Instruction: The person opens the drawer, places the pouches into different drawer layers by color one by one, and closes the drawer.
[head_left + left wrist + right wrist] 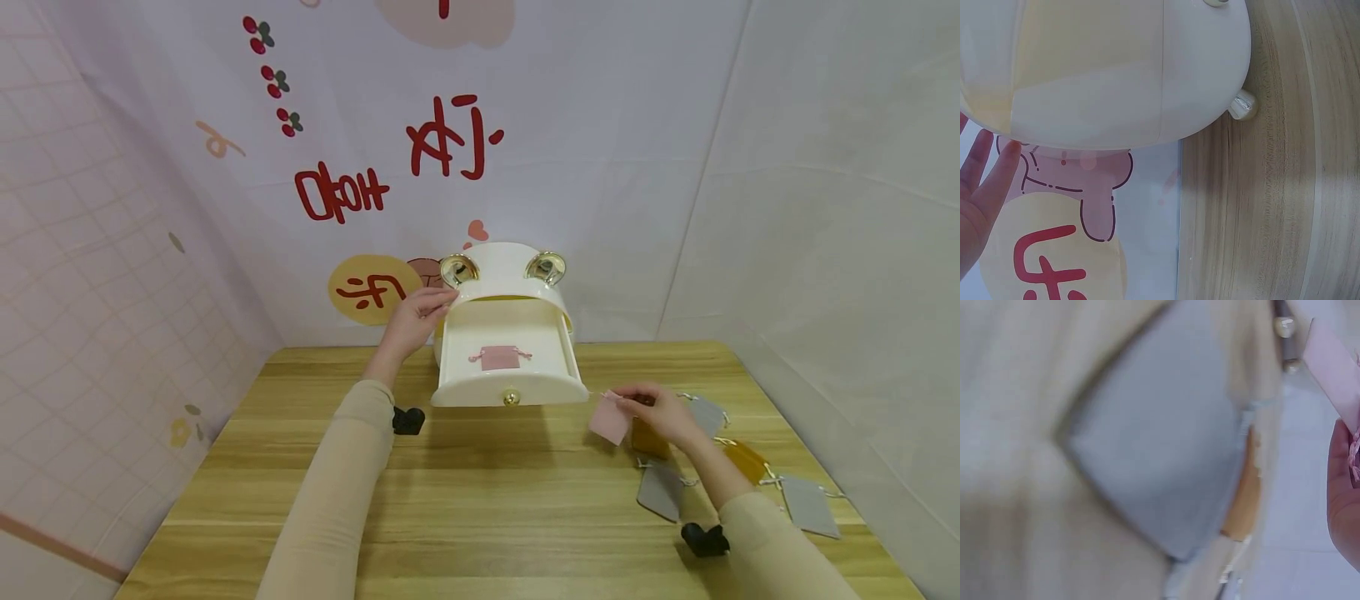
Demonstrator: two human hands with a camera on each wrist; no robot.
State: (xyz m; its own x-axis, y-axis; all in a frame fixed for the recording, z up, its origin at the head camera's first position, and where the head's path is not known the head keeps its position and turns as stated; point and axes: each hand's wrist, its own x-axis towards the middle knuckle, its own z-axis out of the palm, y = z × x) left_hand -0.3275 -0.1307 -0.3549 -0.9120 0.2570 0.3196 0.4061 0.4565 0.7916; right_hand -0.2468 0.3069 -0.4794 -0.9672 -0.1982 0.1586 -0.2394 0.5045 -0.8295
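Observation:
A glossy cream box (498,265) with two round gold eyes stands at the back of the table, its drawer (472,393) pulled out. Inside lies a flat pink drawstring pouch (500,358). My left hand (415,319) rests its fingertips against the box's upper left side; in the left wrist view its extended fingers (999,178) meet the box's edge. My right hand (663,412) pinches a second pink drawstring pouch (610,421) near its corded top, just right of the drawer front. That pouch shows only partly in the right wrist view, at the right edge.
On the table's right side lie grey pouches, one (662,490) in front and another (808,504) farther right, among mustard pouches (746,461). A further grey pouch (707,414) lies behind my right hand. A printed white cloth (600,167) hangs behind the box.

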